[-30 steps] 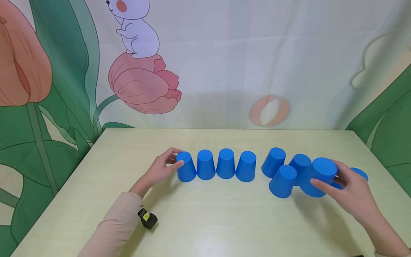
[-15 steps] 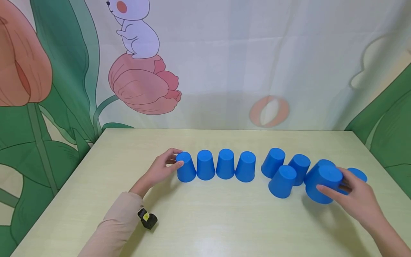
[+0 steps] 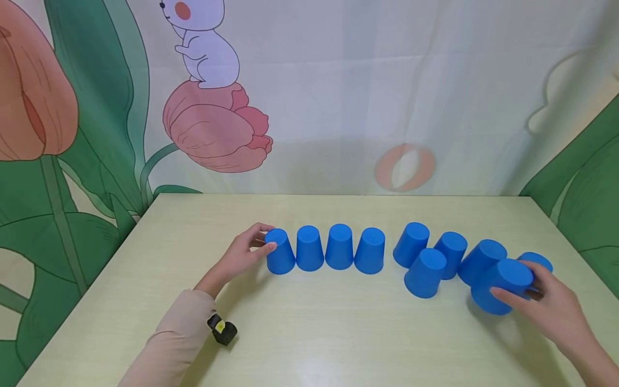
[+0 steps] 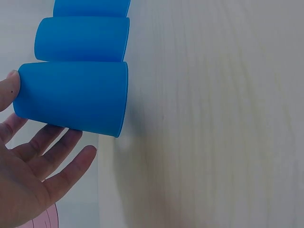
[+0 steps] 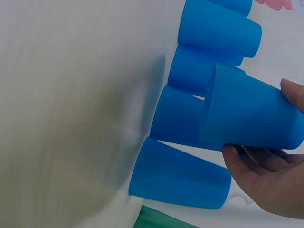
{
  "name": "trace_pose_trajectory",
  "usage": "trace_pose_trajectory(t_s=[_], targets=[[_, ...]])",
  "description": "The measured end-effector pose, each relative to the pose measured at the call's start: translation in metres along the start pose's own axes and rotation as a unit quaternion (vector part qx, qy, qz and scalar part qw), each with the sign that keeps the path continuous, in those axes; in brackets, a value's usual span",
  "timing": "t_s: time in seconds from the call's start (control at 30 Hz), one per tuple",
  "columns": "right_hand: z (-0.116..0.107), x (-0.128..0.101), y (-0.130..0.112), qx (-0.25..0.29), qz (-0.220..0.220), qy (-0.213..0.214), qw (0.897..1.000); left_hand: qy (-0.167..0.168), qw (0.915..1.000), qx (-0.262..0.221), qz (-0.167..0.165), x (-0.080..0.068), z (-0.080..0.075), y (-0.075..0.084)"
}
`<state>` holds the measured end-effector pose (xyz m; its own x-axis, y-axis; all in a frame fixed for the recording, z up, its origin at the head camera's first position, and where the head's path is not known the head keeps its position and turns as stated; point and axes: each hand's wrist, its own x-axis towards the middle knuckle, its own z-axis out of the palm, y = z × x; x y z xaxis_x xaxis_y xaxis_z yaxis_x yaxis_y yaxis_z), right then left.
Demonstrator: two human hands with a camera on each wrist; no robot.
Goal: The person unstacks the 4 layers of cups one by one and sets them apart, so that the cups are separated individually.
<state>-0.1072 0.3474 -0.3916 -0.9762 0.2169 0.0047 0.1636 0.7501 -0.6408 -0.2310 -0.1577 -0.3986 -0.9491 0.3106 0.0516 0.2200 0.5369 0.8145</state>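
At the left end of a row of upside-down blue cups, my left hand (image 3: 244, 251) pinches the end cup (image 3: 280, 259) near its top, thumb on the near side. The left wrist view shows this cup (image 4: 71, 97) standing against its neighbour (image 4: 83, 39), with the lower fingers loosely spread. My right hand (image 3: 556, 301) holds another upside-down blue cup (image 3: 500, 285) by thumb and fingers, raised in front of the right group. In the right wrist view that held cup (image 5: 251, 109) overlaps the standing cups behind it, and its shadow falls on the table.
Right of the left row stand more upside-down cups, including a nearer one (image 3: 425, 274) and a far-right one (image 3: 537, 260) partly hidden by my right hand. The pale wooden table (image 3: 309, 328) ends at a printed curtain (image 3: 329, 107). A black device (image 3: 222, 329) sits at my left wrist.
My right hand has carried its cup right and toward me, uncovering a standing cup behind it. The left hand and its row have stayed in place.
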Motion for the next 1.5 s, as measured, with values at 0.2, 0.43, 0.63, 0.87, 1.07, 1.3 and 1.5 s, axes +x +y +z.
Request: trace_pose_trajectory(t_s=[0.2, 0.43, 0.63, 0.87, 1.07, 1.3, 1.5], targets=[[-0.007, -0.013, -0.014, -0.008, 0.017, -0.003, 1.0, 0.001, 1.0, 0.001, 0.001, -0.001, 0.0, 0.001], [-0.008, -0.015, -0.011, -0.037, 0.026, 0.022, 0.999, 0.003, 1.0, 0.0, -0.005, -0.002, 0.0, 0.0], [-0.001, 0.001, 0.021, -0.055, 0.035, 0.012, 0.998, 0.003, 1.0, 0.001, -0.007, -0.002, -0.001, 0.0], [0.017, 0.029, 0.089, -0.085, 0.032, 0.017, 0.996, 0.002, 1.0, 0.001, -0.008, -0.002, -0.001, 0.002], [0.007, 0.013, 0.046, -0.086, 0.039, 0.002, 0.996, 0.002, 1.0, 0.0, -0.009, -0.002, 0.0, 0.0], [-0.001, -0.003, 0.017, -0.087, 0.007, 0.059, 0.994, 0.001, 1.0, 0.006, -0.004, -0.001, -0.001, 0.001], [-0.005, -0.004, 0.011, -0.074, 0.002, 0.115, 0.991, 0.001, 0.9999, 0.005, -0.01, 0.0, 0.0, 0.001]])
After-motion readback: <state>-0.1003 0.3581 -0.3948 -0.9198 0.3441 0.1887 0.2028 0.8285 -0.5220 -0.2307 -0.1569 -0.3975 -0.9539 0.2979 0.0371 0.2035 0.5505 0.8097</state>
